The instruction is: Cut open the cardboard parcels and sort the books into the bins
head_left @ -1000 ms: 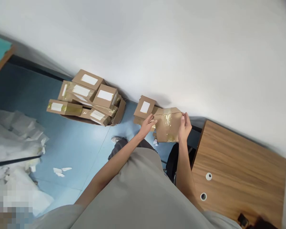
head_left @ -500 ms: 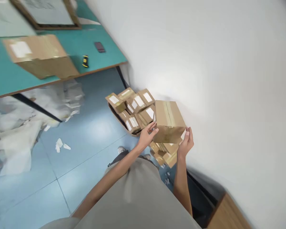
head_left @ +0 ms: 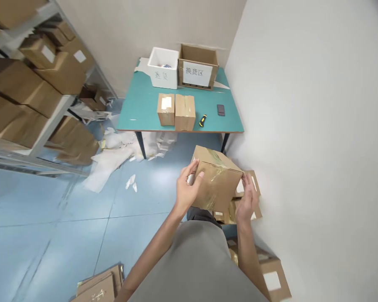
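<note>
Brown box (head_left: 225,191) held in air, short of green table (head_left: 138,109) — left hand (head_left: 187,184) clamped on its left side, right hand (head_left: 247,201) on its right. Tape strip (head_left: 216,158) on top runs toward table; long axis unclear — left hand slightly nearer table.

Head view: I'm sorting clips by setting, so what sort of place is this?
Probably a parcel-handling storeroom, perhaps with an exchanges area: cartons crowd the shelves, a sign on an open box reads 换货区 (exchange area), and a taped box is held in front.
</note>
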### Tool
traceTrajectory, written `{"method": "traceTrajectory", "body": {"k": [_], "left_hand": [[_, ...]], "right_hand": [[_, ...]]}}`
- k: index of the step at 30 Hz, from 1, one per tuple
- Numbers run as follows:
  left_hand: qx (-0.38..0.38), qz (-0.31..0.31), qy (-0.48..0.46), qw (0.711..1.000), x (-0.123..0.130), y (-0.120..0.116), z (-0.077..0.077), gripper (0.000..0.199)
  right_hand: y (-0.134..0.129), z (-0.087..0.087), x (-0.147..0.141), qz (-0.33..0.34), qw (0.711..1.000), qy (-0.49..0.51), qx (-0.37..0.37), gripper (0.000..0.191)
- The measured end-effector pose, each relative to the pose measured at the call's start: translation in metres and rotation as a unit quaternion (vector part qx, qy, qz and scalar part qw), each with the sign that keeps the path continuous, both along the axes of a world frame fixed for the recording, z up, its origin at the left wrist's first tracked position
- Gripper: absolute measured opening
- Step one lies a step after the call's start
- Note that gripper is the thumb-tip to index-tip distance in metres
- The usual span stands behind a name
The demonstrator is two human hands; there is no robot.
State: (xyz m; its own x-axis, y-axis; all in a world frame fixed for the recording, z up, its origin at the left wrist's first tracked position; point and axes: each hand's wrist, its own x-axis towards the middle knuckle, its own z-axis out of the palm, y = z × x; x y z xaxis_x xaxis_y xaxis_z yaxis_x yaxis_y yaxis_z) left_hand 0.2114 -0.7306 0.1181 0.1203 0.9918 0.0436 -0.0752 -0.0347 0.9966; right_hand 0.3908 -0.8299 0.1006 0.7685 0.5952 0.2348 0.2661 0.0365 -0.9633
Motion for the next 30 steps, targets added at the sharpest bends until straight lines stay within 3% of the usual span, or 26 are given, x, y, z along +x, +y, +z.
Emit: {"method": "traceTrajectory", "body": {"k": [4,8,13,18,20,24,30], "left_hand": [[-0.033,0.157,0.055,0.985,-0.043,0.081,0.008,0.042],[-0.019,0.299,0.108,0.948,-0.082,0.156,0.015,0.046],[0.038,0.429,0.187,0.883,-0.111,0.221,0.029,0.048],[0.053,0.502,0.281,0.816,-0.133,0.275,0.044,0.047],[0.06,0.514,0.298,0.802,-0.142,0.303,0.046,0.049],[0.051,0.511,0.305,0.802,-0.164,0.368,0.04,0.052],[0.011,0.493,0.309,0.813,-0.198,0.46,0.02,0.053]], "right_hand": [[0.112,0.006,-0.021,0.162,0.986,0.039,-0.002,0.06],[0.218,0.019,-0.045,0.321,0.944,0.078,-0.013,0.061],[0.323,0.033,-0.073,0.443,0.893,0.075,0.005,0.059],[0.401,0.036,-0.107,0.507,0.857,0.09,0.019,0.064],[0.428,0.033,-0.121,0.526,0.843,0.113,0.006,0.068],[0.476,0.021,-0.144,0.551,0.817,0.162,-0.052,0.078],[0.544,0.007,-0.176,0.514,0.834,0.169,-0.107,0.086]]}}
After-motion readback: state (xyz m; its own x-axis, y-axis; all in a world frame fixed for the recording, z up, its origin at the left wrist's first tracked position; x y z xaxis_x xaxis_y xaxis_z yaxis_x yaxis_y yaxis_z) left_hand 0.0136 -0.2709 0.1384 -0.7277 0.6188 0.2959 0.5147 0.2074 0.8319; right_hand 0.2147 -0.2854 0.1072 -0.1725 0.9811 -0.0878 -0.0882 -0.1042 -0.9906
